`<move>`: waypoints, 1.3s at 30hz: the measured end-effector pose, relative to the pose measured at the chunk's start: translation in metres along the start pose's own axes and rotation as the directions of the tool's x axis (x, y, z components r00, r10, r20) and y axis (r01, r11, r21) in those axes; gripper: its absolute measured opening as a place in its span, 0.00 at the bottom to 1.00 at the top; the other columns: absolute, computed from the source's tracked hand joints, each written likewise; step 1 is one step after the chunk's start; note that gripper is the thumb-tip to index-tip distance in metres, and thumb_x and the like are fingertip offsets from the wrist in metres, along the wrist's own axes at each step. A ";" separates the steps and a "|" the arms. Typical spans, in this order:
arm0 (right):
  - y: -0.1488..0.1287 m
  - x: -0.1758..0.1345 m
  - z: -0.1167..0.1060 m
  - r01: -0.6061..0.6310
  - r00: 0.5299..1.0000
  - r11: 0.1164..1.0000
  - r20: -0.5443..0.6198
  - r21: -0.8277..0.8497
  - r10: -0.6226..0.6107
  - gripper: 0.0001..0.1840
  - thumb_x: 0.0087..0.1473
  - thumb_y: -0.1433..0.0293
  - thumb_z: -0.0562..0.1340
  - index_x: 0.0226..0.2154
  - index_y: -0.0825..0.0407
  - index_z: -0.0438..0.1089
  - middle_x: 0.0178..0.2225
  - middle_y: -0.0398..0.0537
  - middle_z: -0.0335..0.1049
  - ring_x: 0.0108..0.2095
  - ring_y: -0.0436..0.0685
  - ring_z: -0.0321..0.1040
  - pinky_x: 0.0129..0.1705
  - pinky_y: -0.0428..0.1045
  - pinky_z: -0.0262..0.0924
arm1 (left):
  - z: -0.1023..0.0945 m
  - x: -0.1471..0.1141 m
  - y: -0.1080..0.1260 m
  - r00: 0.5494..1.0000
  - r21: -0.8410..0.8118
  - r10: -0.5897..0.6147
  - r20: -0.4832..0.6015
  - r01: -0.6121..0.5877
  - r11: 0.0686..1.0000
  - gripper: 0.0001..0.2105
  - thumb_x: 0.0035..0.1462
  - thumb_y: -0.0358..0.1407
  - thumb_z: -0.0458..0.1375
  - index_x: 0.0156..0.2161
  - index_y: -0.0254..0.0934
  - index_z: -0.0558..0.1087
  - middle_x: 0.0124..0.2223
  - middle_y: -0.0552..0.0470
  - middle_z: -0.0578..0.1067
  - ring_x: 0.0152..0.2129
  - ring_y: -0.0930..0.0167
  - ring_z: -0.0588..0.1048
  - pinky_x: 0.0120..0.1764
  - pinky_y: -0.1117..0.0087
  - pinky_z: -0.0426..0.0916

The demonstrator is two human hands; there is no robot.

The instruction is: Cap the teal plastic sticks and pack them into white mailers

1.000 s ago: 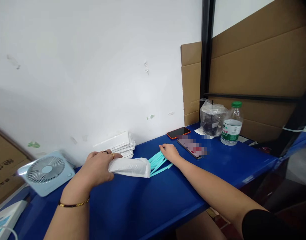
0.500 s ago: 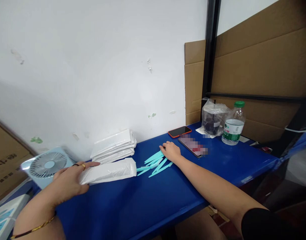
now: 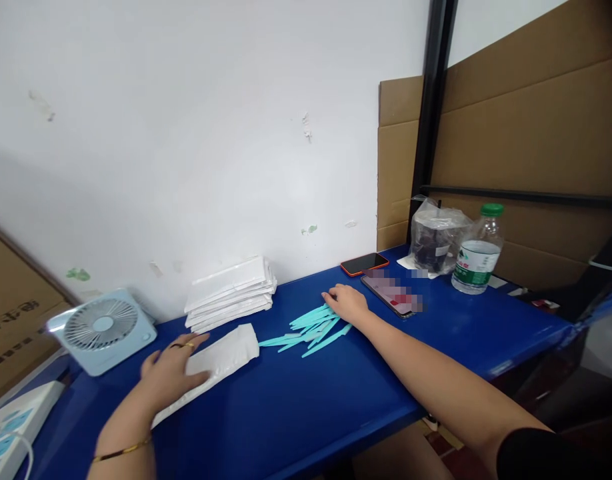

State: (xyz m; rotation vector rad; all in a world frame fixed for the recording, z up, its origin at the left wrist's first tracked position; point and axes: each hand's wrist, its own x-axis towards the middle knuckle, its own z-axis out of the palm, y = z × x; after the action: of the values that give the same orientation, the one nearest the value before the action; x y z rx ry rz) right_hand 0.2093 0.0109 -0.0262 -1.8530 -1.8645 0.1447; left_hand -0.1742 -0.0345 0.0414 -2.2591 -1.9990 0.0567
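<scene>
My left hand [image 3: 173,373] is over a long white packet [image 3: 229,353] on the blue table, its fingers spread and the thumb across the packet's top. The hand covers part of the packet. Just beyond the packet's right end lies a loose fan of slim turquoise sticks that look like eyebrow razors [image 3: 313,327]; one reaches to the packet's edge. At their far right end is my right hand [image 3: 347,303], fingers bent down onto the razors. Its thumb and the undersides of the fingers are hidden. A stack of white packets [image 3: 231,290] stands behind, near the wall.
A light blue fan [image 3: 106,330] and a power strip [image 3: 26,417] are at the left. Behind my right hand lie an orange-edged phone [image 3: 365,264] and another phone [image 3: 389,293]. A bagged cup [image 3: 433,240] and a water bottle [image 3: 476,260] stand at the right on the blue table [image 3: 286,407].
My left hand has loosened its fingers around the packet; the packet now lies lower and farther left, tilted. My right hand stays at the razors. The view has shifted slightly.
</scene>
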 end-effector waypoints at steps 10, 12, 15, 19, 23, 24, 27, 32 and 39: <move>0.056 0.012 -0.044 0.196 0.906 0.931 0.306 0.308 -0.292 0.32 0.37 0.52 0.64 0.45 0.48 0.68 0.43 0.48 0.65 0.36 0.54 0.64 0.35 0.45 0.58 | 0.013 -0.010 0.131 0.882 -0.228 0.470 0.019 -0.454 0.861 0.20 0.58 0.44 0.43 0.54 0.45 0.62 0.55 0.47 0.65 0.53 0.64 0.61 0.55 0.53 0.43; 0.062 0.012 -0.048 0.198 0.863 0.928 0.393 0.316 -0.318 0.40 0.30 0.55 0.68 0.48 0.49 0.65 0.45 0.49 0.63 0.35 0.54 0.64 0.34 0.45 0.59 | 0.015 -0.014 0.143 0.867 -0.276 0.499 0.013 -0.476 0.835 0.23 0.58 0.48 0.42 0.57 0.46 0.59 0.57 0.47 0.62 0.54 0.62 0.58 0.55 0.54 0.46; 0.059 0.010 -0.048 0.187 0.844 0.936 0.439 0.297 -0.307 0.39 0.24 0.61 0.71 0.45 0.49 0.67 0.41 0.48 0.64 0.31 0.53 0.65 0.30 0.44 0.59 | 0.015 -0.017 0.164 0.846 -0.333 0.533 0.008 -0.501 0.799 0.27 0.57 0.52 0.41 0.60 0.45 0.52 0.59 0.45 0.58 0.55 0.61 0.55 0.53 0.56 0.50; 0.044 0.005 -0.053 0.153 0.805 0.928 0.503 0.339 -0.316 0.34 0.25 0.65 0.70 0.42 0.51 0.68 0.32 0.44 0.67 0.25 0.50 0.64 0.26 0.44 0.57 | 0.015 -0.010 0.189 0.811 -0.362 0.584 -0.033 -0.555 0.749 0.30 0.56 0.54 0.42 0.61 0.45 0.49 0.61 0.46 0.53 0.56 0.60 0.52 0.54 0.55 0.50; 0.038 0.004 -0.054 0.136 0.821 0.897 0.459 0.421 -0.340 0.26 0.37 0.61 0.66 0.42 0.52 0.68 0.31 0.45 0.68 0.23 0.49 0.64 0.25 0.44 0.57 | 0.021 0.013 0.189 0.877 -0.364 0.464 -0.126 -0.476 0.801 0.27 0.58 0.51 0.40 0.60 0.44 0.52 0.60 0.46 0.55 0.56 0.61 0.52 0.54 0.56 0.50; 0.039 0.005 -0.050 0.158 0.864 0.900 0.384 0.406 -0.325 0.22 0.41 0.61 0.64 0.40 0.52 0.69 0.31 0.45 0.68 0.25 0.50 0.64 0.27 0.44 0.57 | 0.023 0.019 0.187 0.898 -0.364 0.417 -0.143 -0.439 0.821 0.26 0.59 0.50 0.40 0.59 0.43 0.53 0.60 0.46 0.55 0.56 0.62 0.52 0.54 0.57 0.51; 0.042 0.012 -0.032 0.241 0.945 0.918 0.138 0.315 -0.295 0.13 0.47 0.65 0.60 0.36 0.52 0.71 0.34 0.48 0.68 0.32 0.52 0.65 0.36 0.45 0.58 | 0.029 0.038 0.179 0.912 -0.361 0.380 -0.156 -0.410 0.838 0.25 0.58 0.49 0.40 0.57 0.42 0.58 0.58 0.45 0.58 0.55 0.62 0.55 0.52 0.58 0.53; 0.039 0.031 -0.001 0.223 0.952 0.932 0.141 0.285 -0.271 0.08 0.43 0.67 0.63 0.29 0.52 0.73 0.33 0.47 0.66 0.31 0.51 0.64 0.35 0.45 0.57 | 0.037 0.066 0.171 0.917 -0.441 0.359 -0.172 -0.398 0.805 0.19 0.59 0.43 0.41 0.45 0.40 0.70 0.44 0.47 0.70 0.42 0.67 0.67 0.43 0.67 0.60; 0.030 0.044 0.010 0.266 0.920 0.887 0.175 0.378 -0.350 0.06 0.41 0.66 0.65 0.26 0.51 0.74 0.30 0.43 0.66 0.29 0.49 0.63 0.30 0.43 0.56 | 0.055 0.096 0.152 0.955 -0.593 0.277 -0.111 -0.287 0.752 0.07 0.49 0.37 0.53 0.29 0.37 0.71 0.26 0.55 0.71 0.24 0.73 0.69 0.28 0.74 0.59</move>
State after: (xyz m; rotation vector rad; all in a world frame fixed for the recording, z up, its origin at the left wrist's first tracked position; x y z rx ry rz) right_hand 0.2349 0.0579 -0.0356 -1.3250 -2.1094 0.5700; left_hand -0.0184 0.0461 -0.0257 -2.9102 -1.8190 -0.6738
